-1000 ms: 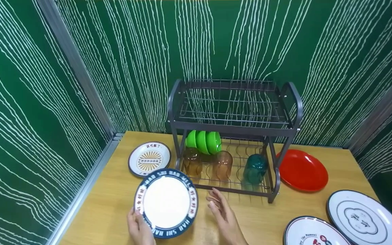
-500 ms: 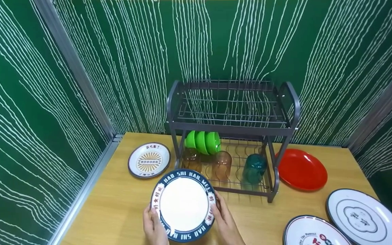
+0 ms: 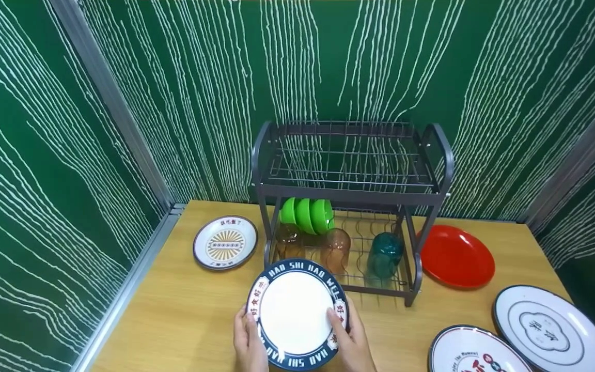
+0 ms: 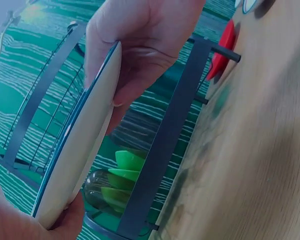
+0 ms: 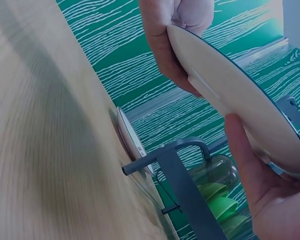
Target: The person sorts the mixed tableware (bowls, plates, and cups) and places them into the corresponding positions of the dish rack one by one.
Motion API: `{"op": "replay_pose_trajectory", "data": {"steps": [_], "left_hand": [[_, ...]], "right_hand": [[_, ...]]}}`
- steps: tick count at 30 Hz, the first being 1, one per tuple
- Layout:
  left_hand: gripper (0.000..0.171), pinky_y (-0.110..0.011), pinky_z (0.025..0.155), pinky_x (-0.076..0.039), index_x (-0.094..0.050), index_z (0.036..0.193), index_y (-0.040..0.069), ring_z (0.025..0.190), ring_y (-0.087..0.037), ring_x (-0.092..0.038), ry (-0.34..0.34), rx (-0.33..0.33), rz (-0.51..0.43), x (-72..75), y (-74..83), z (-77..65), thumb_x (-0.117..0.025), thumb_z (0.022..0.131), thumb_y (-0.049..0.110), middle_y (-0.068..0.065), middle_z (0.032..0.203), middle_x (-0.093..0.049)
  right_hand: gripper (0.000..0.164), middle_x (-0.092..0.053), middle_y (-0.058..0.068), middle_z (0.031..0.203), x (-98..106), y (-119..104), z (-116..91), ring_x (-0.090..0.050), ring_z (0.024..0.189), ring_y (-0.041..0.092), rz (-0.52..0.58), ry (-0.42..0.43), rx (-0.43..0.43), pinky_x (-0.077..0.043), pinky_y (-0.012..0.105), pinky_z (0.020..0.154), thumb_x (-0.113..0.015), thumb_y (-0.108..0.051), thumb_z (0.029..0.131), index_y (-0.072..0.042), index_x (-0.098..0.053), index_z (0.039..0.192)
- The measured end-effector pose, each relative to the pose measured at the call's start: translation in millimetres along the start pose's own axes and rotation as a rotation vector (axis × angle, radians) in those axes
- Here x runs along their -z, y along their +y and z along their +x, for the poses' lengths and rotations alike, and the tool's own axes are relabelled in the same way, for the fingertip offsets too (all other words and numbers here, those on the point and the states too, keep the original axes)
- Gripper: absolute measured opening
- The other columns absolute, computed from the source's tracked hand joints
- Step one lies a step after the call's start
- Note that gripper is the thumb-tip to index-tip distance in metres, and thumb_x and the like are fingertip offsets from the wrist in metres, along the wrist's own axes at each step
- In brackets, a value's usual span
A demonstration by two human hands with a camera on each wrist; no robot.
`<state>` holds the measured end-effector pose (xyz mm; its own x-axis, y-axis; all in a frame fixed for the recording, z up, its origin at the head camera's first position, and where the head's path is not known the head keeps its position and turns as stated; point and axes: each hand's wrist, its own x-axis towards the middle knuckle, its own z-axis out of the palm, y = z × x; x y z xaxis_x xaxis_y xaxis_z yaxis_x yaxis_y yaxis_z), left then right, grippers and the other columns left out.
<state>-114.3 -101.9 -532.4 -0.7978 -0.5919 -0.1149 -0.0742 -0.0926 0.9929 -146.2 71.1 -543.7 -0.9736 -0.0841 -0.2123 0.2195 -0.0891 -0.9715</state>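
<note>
A round white plate (image 3: pixel 297 312) with a dark blue lettered rim is held in front of the rack, its face toward the head camera. My left hand (image 3: pixel 250 341) grips its left edge, thumb on the rim. On the opposite edge my right hand (image 3: pixel 351 338) grips it, thumb lying over the face. Both wrist views show the plate's pale underside (image 4: pixel 82 145), raised off the table, with fingers beneath it. Behind it stands a dark two-tier dish rack (image 3: pixel 351 191); green bowls (image 3: pixel 305 215) and upturned glasses (image 3: pixel 386 253) sit on its lower tier.
A small patterned plate (image 3: pixel 225 243) lies left of the rack. To the right are a red plate (image 3: pixel 457 256), a large white plate (image 3: pixel 550 328) and another printed plate (image 3: pixel 475 351) on the wooden table (image 3: pixel 173 320). Green walls (image 3: pixel 199 103) enclose the back and sides.
The plate has moved right, carried by my left hand. My right hand, apart from it a second ago, has taken hold of its right edge.
</note>
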Motion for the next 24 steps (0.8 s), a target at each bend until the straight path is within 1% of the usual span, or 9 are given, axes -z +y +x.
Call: {"op": "replay_pose_trajectory", "data": {"steps": [3,6,9,11,13,15,18,21,24], "left_hand": [[0.037,-0.021,0.081,-0.047,-0.041,0.136,0.006,0.109,-0.027,-0.055,-0.041,-0.018,-0.005,-1.7,-0.3,-0.1,-0.032,0.105,0.024,-0.019,0.129,-0.052],[0.037,-0.024,0.079,-0.049,-0.040,0.136,0.008,0.104,-0.023,-0.058,-0.090,-0.001,-0.021,-3.5,0.4,0.8,-0.031,0.105,0.025,-0.018,0.127,-0.054],[0.036,-0.028,0.079,-0.051,-0.038,0.136,0.008,0.100,-0.023,-0.060,-0.143,0.006,-0.085,-6.0,0.3,2.7,-0.031,0.105,0.024,-0.019,0.125,-0.055],[0.036,-0.029,0.079,-0.051,-0.038,0.136,0.008,0.100,-0.022,-0.060,-0.164,0.019,-0.110,-8.0,0.6,4.2,-0.031,0.105,0.025,-0.019,0.126,-0.055],[0.035,-0.030,0.080,-0.051,-0.038,0.135,0.007,0.101,-0.023,-0.059,-0.171,0.021,-0.135,-10.4,1.0,6.1,-0.032,0.105,0.023,-0.019,0.126,-0.055],[0.034,-0.030,0.079,-0.050,-0.040,0.133,0.007,0.100,-0.021,-0.059,-0.165,0.047,-0.118,-13.1,2.1,9.4,-0.033,0.105,0.024,-0.018,0.125,-0.056],[0.033,-0.030,0.075,-0.049,-0.047,0.128,0.007,0.094,-0.019,-0.059,-0.155,0.062,-0.086,-17.0,4.6,15.5,-0.035,0.104,0.026,-0.014,0.117,-0.060],[0.033,-0.028,0.072,-0.048,-0.052,0.122,0.006,0.089,-0.017,-0.057,-0.162,0.033,-0.068,-20.1,8.4,21.6,-0.037,0.104,0.029,-0.010,0.106,-0.061],[0.034,-0.027,0.074,-0.048,-0.057,0.119,0.004,0.088,-0.017,-0.057,-0.169,-0.063,-0.066,-23.0,13.1,27.0,-0.038,0.103,0.028,-0.009,0.102,-0.062]], "right_hand": [[0.069,-0.051,0.012,0.127,6,0,0,-0.061,0.094,0.023,-0.017,0.026,0.002,-0.052,0.033,0.080,-0.053,-0.054,0.091,-0.023,-0.027,0.147],[0.072,-0.052,0.011,0.127,10,-1,1,-0.060,0.094,0.022,-0.054,0.058,0.002,-0.051,0.032,0.081,-0.050,-0.058,0.090,-0.022,-0.025,0.148],[0.075,-0.051,0.011,0.129,13,-1,1,-0.060,0.095,0.021,-0.080,0.090,0.003,-0.050,0.032,0.082,-0.050,-0.059,0.090,-0.021,-0.024,0.149],[0.075,-0.051,0.010,0.131,16,-2,2,-0.059,0.097,0.021,-0.092,0.101,0.011,-0.050,0.032,0.084,-0.050,-0.059,0.090,-0.020,-0.024,0.149],[0.074,-0.051,0.009,0.131,19,-2,2,-0.059,0.098,0.021,-0.094,0.107,0.020,-0.050,0.032,0.085,-0.050,-0.058,0.090,-0.021,-0.025,0.148],[0.070,-0.052,0.009,0.130,22,-4,2,-0.059,0.098,0.021,-0.099,0.110,0.036,-0.049,0.031,0.085,-0.050,-0.056,0.091,-0.021,-0.027,0.147],[0.066,-0.053,0.008,0.129,25,-7,1,-0.059,0.099,0.022,-0.097,0.119,0.045,-0.049,0.030,0.085,-0.050,-0.054,0.092,-0.022,-0.029,0.146],[0.066,-0.051,0.008,0.131,27,-12,-1,-0.057,0.100,0.021,-0.102,0.132,0.039,-0.049,0.030,0.084,-0.050,-0.055,0.092,-0.023,-0.029,0.146],[0.065,-0.051,0.007,0.130,30,-16,-1,-0.057,0.099,0.022,-0.104,0.147,0.037,-0.049,0.030,0.083,-0.050,-0.056,0.091,-0.025,-0.030,0.145]]}}
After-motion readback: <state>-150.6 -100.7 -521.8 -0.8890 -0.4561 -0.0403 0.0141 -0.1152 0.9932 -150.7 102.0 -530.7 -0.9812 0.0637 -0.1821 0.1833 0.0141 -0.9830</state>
